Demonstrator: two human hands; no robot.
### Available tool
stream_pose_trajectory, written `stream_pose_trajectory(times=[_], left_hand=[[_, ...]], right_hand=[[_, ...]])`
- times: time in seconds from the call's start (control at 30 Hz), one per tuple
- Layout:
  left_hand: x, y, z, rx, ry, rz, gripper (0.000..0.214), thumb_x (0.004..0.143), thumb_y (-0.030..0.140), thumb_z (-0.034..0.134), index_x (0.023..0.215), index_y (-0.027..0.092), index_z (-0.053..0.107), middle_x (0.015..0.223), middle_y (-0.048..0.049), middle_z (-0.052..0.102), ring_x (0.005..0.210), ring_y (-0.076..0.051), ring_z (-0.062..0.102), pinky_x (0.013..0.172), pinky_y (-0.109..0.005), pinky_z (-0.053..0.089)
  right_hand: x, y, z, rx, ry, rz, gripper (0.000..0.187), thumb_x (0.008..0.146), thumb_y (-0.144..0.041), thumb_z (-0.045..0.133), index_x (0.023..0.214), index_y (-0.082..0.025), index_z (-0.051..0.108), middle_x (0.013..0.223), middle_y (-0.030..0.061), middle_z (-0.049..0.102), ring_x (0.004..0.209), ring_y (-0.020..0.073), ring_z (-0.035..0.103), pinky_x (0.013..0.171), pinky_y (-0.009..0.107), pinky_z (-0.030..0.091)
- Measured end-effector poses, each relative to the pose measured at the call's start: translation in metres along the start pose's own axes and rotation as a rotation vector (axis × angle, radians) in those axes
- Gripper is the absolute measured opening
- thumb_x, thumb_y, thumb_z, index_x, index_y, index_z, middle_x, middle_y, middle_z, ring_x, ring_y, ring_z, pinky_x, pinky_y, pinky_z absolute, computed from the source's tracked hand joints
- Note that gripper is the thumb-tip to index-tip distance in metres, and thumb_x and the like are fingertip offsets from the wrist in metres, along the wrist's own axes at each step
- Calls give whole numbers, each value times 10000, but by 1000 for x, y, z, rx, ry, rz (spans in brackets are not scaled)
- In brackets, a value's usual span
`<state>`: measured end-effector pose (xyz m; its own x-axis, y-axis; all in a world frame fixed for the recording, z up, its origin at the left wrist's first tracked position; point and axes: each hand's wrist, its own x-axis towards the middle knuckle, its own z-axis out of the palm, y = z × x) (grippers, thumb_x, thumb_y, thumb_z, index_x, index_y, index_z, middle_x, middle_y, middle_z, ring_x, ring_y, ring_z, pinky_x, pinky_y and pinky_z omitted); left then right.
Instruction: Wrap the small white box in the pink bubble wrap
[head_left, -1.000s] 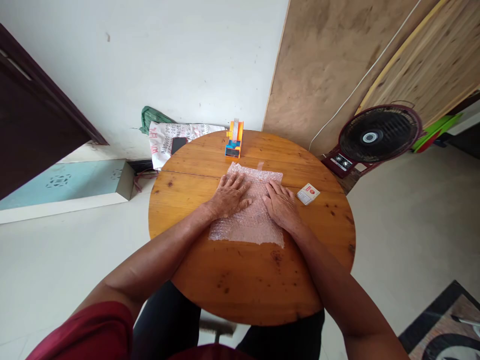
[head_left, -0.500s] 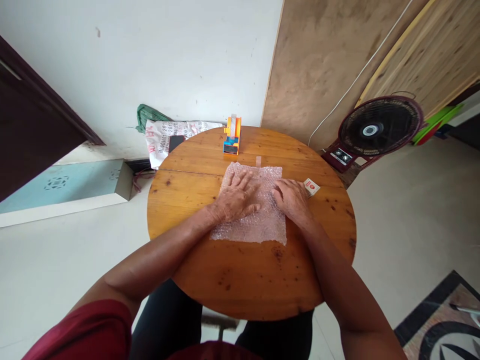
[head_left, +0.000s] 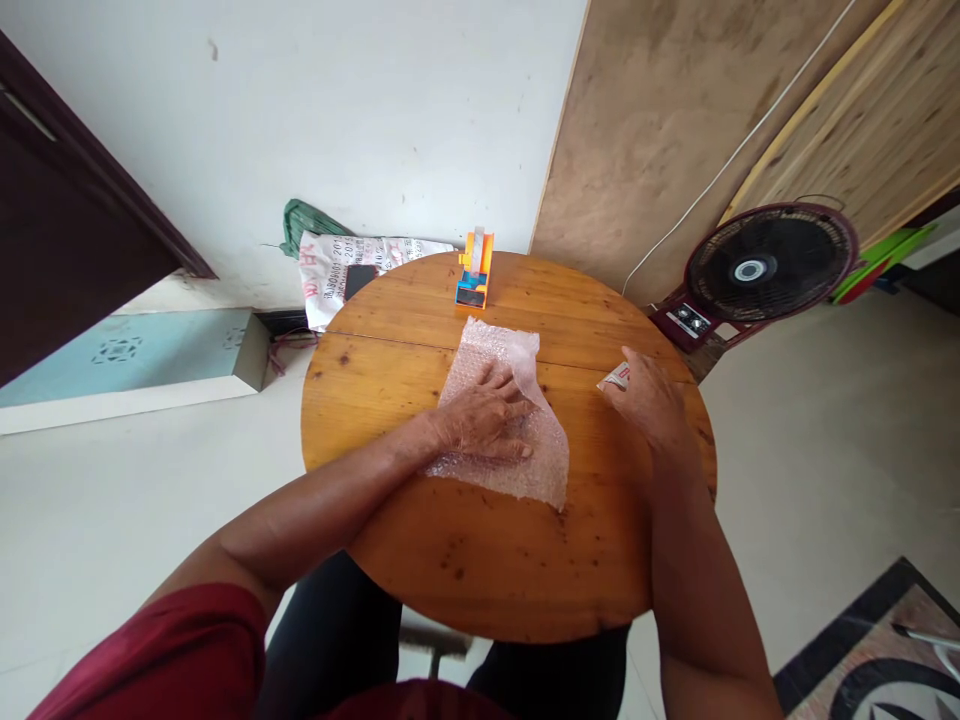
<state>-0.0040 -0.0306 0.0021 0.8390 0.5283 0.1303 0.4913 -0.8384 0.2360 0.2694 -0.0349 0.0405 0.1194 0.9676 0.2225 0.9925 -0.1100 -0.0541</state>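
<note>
A sheet of bubble wrap lies on the round wooden table; its far right corner curls up. My left hand rests flat on the sheet with fingers spread, holding it down. My right hand is off the sheet at the right, its fingers closed over a small white and red box that mostly hides beneath them.
An orange and blue tape dispenser stands at the table's far edge. A black fan stands on the floor at the right. A printed sack and a dark phone lie behind the table by the wall.
My right hand left the bubble wrap and moved right onto the small box. The sheet's right far corner has lifted. My left hand stayed pressing the sheet.
</note>
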Motion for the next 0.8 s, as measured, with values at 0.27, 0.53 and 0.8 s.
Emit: stream_pose_trajectory(times=[0.27, 0.53, 0.8], left_hand=[[0, 0, -1, -4, 0, 12, 753, 856, 710, 471, 1415, 208, 517, 1409, -185, 491, 1423, -422, 288, 1164, -663, 100], [2, -2, 4, -1, -20, -15, 610, 847, 570, 578, 1380, 277, 534, 1468, -112, 457, 1440, -398, 261, 1180, -646, 71], [3, -2, 6, 25, -24, -30, 616, 861, 516, 570, 1414, 262, 475, 1513, -120, 409, 1463, -378, 234, 1195, -612, 47]], right_hand=[[0, -3, -16, 421, -1, 91, 616, 826, -409, 593, 1373, -135, 527, 1190, 171, 682, 1088, 326, 633, 939, 471, 467], [-50, -64, -52, 1112, -680, -494, 562, 815, -416, 678, 1337, -237, 572, 1141, 55, 686, 995, 227, 650, 862, 359, 508], [-46, -80, -31, 979, -817, -604, 489, 844, -381, 649, 1294, -200, 591, 1176, 57, 657, 1068, 229, 609, 947, 379, 460]])
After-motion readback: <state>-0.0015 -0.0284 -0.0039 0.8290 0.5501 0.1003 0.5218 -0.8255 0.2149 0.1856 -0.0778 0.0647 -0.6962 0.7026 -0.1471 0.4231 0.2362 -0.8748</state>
